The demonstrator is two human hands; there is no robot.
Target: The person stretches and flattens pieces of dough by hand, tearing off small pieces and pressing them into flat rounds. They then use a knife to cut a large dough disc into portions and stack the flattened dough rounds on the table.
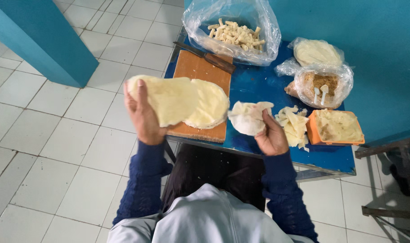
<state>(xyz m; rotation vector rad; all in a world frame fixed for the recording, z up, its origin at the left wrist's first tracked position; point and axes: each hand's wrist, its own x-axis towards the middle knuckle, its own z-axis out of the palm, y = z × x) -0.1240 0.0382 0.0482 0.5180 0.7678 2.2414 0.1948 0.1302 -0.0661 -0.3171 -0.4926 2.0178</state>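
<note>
Thin pale dough sheet (167,99) is lifted in the left hand (144,114), fingers closed behind its near edge, thumb side under it; the sheet hangs flat and covers part of the stack of same sheets (211,105) lying on the wooden board (200,69) just ahead of that hand. Right hand (271,135) grips a crumpled white wad (249,117), looks like paper or a liner, fingers curled around it, held over the blue table (259,83) between the board and the scraps. Step in hand, by my read: peeling one sheet off the stack and separating it from its liner. Next move likely needs the sheet laid flat without tearing or folding, so slow support from below. Right of the right hand: pile of dough offcuts (292,123), then an orange tub (335,128) with pale filling. Further ahead: knife (207,57) at the board's far edge, bag of cut sticks (234,33), bag of brown crumbs with two white spoons (324,83), bagged sheets (317,51).
</note>
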